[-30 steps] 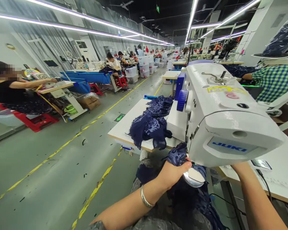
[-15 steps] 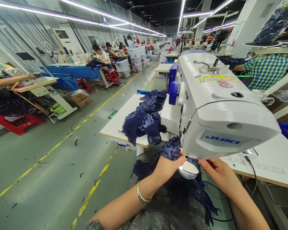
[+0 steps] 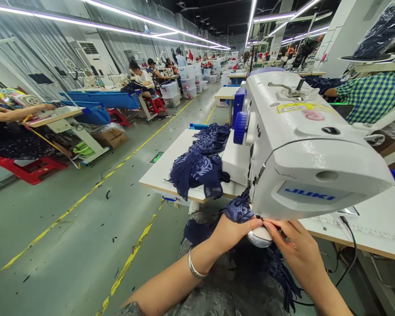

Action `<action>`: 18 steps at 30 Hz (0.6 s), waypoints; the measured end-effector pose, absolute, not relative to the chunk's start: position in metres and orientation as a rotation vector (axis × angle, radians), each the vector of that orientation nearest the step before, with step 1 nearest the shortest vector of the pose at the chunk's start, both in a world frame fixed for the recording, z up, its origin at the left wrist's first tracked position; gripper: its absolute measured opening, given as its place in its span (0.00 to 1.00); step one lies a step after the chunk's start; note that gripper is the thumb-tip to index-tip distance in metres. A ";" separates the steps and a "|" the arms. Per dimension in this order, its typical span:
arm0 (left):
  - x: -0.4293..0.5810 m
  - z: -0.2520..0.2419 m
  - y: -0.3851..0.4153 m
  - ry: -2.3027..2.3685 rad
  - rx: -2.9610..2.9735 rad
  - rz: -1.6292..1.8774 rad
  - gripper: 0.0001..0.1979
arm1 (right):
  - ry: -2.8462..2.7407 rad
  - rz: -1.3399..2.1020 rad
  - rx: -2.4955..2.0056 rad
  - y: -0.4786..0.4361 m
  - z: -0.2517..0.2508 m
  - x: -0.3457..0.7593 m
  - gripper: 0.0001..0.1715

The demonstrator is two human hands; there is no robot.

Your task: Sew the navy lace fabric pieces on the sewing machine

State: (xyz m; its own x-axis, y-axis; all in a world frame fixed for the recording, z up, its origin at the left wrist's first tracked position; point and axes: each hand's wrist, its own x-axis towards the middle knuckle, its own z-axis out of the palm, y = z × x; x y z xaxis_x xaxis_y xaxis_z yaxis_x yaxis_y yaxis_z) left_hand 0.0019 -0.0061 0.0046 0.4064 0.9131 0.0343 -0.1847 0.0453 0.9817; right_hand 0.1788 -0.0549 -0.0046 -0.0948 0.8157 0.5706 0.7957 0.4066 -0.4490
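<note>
A white sewing machine (image 3: 303,145) with a blue handwheel stands in front of me. Under its head, navy lace fabric (image 3: 239,208) is bunched around the rounded metal arm end (image 3: 260,238) and hangs down over my lap. My left hand (image 3: 232,230), a silver bangle on its wrist, is closed on the fabric at the left of the needle area. Close on the other side, my right hand (image 3: 294,239) pinches the fabric edge, its fingertips almost meeting the left thumb. The needle itself is hidden by the machine head and fingers.
More navy lace pieces (image 3: 202,164) lie piled on the white table (image 3: 164,169) left of the machine. A black cable (image 3: 351,245) hangs at the right. Co-workers sit at machines on both sides; a person in a checked shirt (image 3: 375,96) is at the right. Yellow lines mark the floor.
My right hand has moved left and in, its fingertips now beside my left thumb under the machine head. My left hand stays nearly in place. The view has shifted slightly.
</note>
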 end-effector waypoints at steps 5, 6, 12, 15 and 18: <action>0.003 0.008 -0.007 0.725 1.236 0.985 0.11 | -1.815 0.016 -1.331 -0.056 -0.011 0.169 0.06; 0.003 0.009 -0.008 0.713 1.240 0.991 0.12 | -1.818 0.013 -1.334 -0.057 -0.012 0.169 0.07; -0.001 0.009 -0.007 0.734 1.286 0.976 0.12 | -2.009 -0.047 -1.247 -0.061 -0.017 0.175 0.15; -0.001 0.008 -0.007 0.735 1.317 0.991 0.10 | -2.100 -0.035 -1.215 -0.061 -0.019 0.182 0.18; 0.000 0.004 -0.007 0.756 1.301 0.995 0.10 | -2.101 -0.012 -1.180 -0.060 -0.019 0.187 0.19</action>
State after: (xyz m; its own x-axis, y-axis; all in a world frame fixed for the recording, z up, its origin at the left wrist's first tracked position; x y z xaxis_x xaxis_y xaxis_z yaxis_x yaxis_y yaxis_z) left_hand 0.0005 -0.0068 0.0045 0.4089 0.9089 0.0819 -0.1647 -0.0147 0.9862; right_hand 0.1869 -0.0600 -0.0192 -0.3260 0.7415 0.5865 0.7480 0.5816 -0.3196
